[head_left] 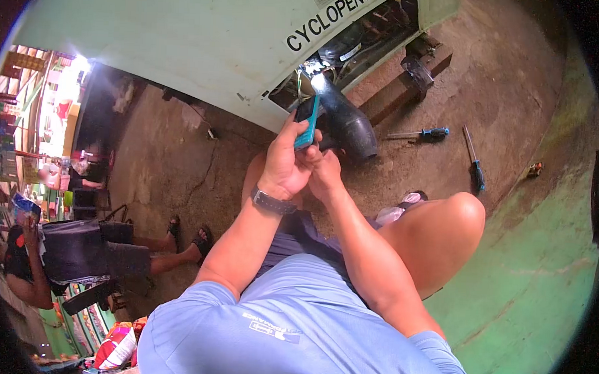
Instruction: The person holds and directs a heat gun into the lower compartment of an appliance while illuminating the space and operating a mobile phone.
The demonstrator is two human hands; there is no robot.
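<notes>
My left hand [288,163] is wrapped round a phone [307,124] with a teal edge, just in front of the opening in a pale green machine [186,35]. A bright light shines beyond the phone's far end, onto the machine's inner parts. Beside it, my right hand [325,171] has its fingers closed near the phone's lower end; what they hold, if anything, is hidden. A thick black hose or duct [349,122] comes out of the opening and ends to the right of both hands.
Two blue-handled screwdrivers [434,133] [478,175] lie on the brown floor to the right, with a small object [535,170] beyond them. A reddish beam [390,97] runs under the machine. At the left, another person [76,251] sits with legs stretched out.
</notes>
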